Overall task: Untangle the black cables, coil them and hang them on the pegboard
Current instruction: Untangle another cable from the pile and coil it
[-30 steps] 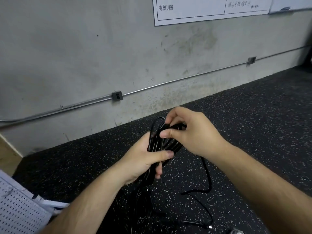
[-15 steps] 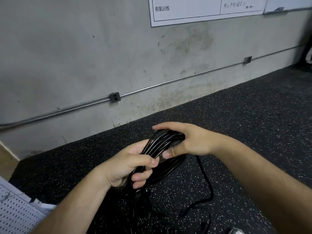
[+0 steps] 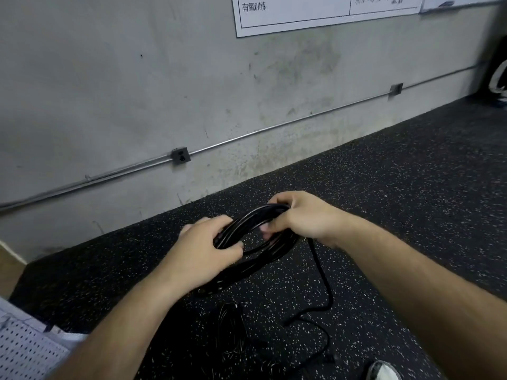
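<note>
A grey, stained concrete wall [image 3: 109, 78] fills the upper half of the view. A metal conduit [image 3: 247, 137] crosses it through a junction box [image 3: 180, 155], and a white printed chart [image 3: 315, 9] is taped at twelve o'clock. Below lies a black speckled rubber floor [image 3: 411, 201].

Both bare forearms reach in from the lower edge and meet near the middle. The left hand [image 3: 203, 248] is held knuckles-up at the nine o'clock side of a coil of black cable [image 3: 247, 223]. The right hand [image 3: 304, 215] is at the coil's two o'clock side with its wrist turned inward.

A loose tail [image 3: 321, 270] drops from under the right hand toward five o'clock and bends back on the floor. A tangle of thin black cables [image 3: 230, 333] lies at six o'clock, beneath the coil. A corner of the white pegboard [image 3: 22, 349] shows at seven o'clock, well apart from the hands. The toe of a shoe [image 3: 384, 371] shows at five o'clock.

The left grip is closed, its fingers and thumb wrapped round the bundled loops. The right grip is also closed on the coil, fingers curled over the top and thumb pressing from below. The coil hangs in the air between the two hands, tilted nearly flat.
</note>
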